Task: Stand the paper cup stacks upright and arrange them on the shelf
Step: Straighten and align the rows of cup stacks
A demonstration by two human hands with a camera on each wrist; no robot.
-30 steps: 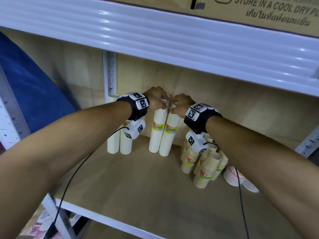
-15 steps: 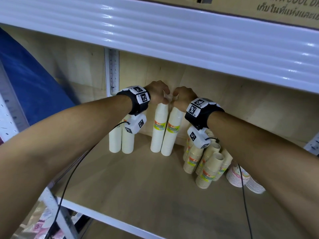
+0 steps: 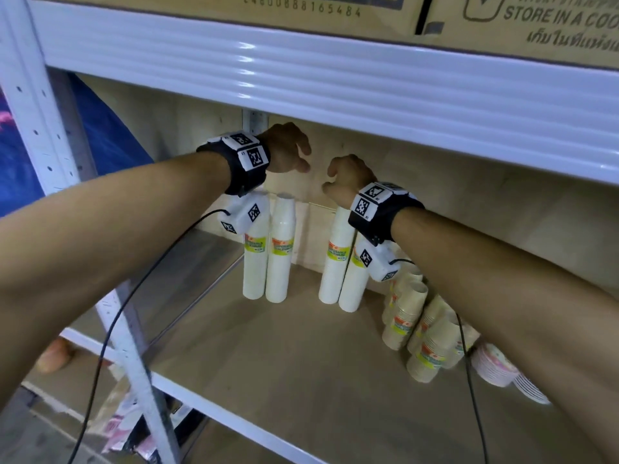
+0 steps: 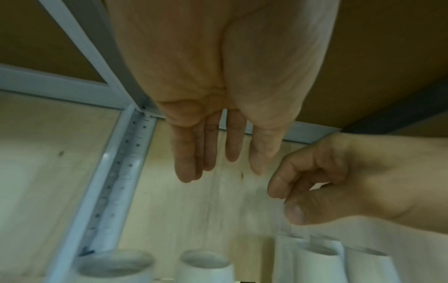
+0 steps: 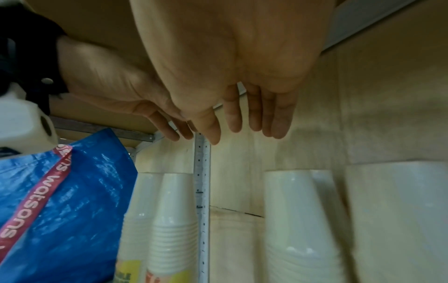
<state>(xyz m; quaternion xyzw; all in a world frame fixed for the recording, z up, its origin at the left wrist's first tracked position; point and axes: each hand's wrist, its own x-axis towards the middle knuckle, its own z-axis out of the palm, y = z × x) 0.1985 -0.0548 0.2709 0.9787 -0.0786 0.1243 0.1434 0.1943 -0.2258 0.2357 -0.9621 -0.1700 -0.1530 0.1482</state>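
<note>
My left hand [image 3: 288, 149] and my right hand [image 3: 346, 177] hang above the white cup stacks [image 3: 280, 246], apart from each other and holding nothing. From the head view I only get the backs of my hands; the left wrist camera fills in the rest, my left fingers [image 4: 186, 162] hanging straight and loose, while across from them my right hand [image 4: 339, 183] shows its fingers loosely curled, thumb near the forefinger, nothing pinched that I can see. The right wrist view shows what the head view half hides: a blue bag [image 5: 63, 206] with a red strap, sitting just left of the stacks. The stacks are tall, plain white, each with a yellow-green label [image 3: 282, 246] partway down, all upright against the wooden back wall [image 3: 452, 209]. Four of them: one pair [image 3: 256, 262] touching side by side by the upright post [image 3: 254, 120], a second pair [image 3: 338, 259] just right of it with a clear gap between. Right of that second pair lies a heap of tan cup stacks [image 3: 422, 333], tilted and leaning on one another; I can't count them surely. Beyond the heap, white patterned stacks [image 3: 495, 366] lie on their sides on the shelf board [image 3: 268, 356].
</note>
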